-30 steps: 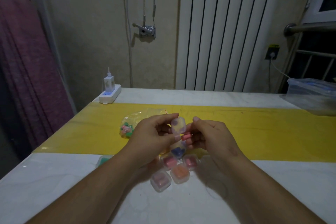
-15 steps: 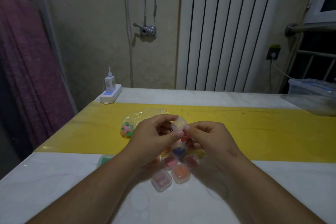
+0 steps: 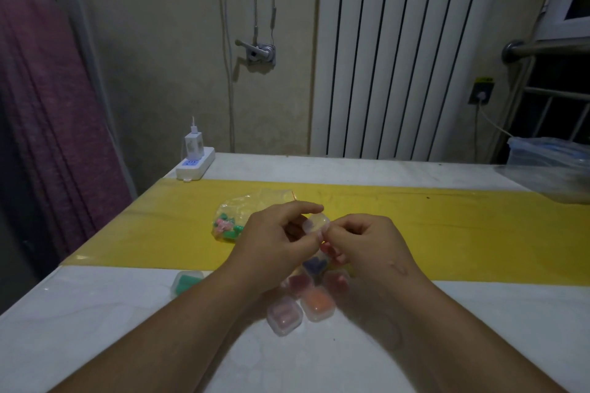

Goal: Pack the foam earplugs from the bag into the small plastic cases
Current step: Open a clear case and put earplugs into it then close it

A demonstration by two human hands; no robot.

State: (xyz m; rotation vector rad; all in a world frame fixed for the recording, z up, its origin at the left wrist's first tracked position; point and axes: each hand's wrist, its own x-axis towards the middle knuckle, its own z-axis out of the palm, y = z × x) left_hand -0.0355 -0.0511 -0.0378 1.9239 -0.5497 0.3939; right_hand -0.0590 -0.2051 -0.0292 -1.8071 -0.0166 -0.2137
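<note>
My left hand (image 3: 274,242) and my right hand (image 3: 360,242) meet above the table, both pinching one small clear plastic case (image 3: 316,223) between their fingertips. Whether the case's lid is down I cannot tell. Behind my left hand lies the clear bag (image 3: 236,220) with green and pink foam earplugs inside. Under my hands sit several filled cases: a pink one (image 3: 284,316), an orange one (image 3: 317,303), a dark red one (image 3: 300,282), a blue one (image 3: 314,265). A case with green earplugs (image 3: 185,282) lies apart to the left.
A yellow strip (image 3: 447,233) runs across the white table (image 3: 95,329). A white power strip with a charger (image 3: 194,163) sits at the back left corner. A plastic container (image 3: 549,169) stands at the far right. A radiator and a purple curtain stand behind.
The case stood upright and open with my right fingers holding a pink earplug at it; now it lies lower and flatter, pinched between both hands, and the earplug is out of sight.
</note>
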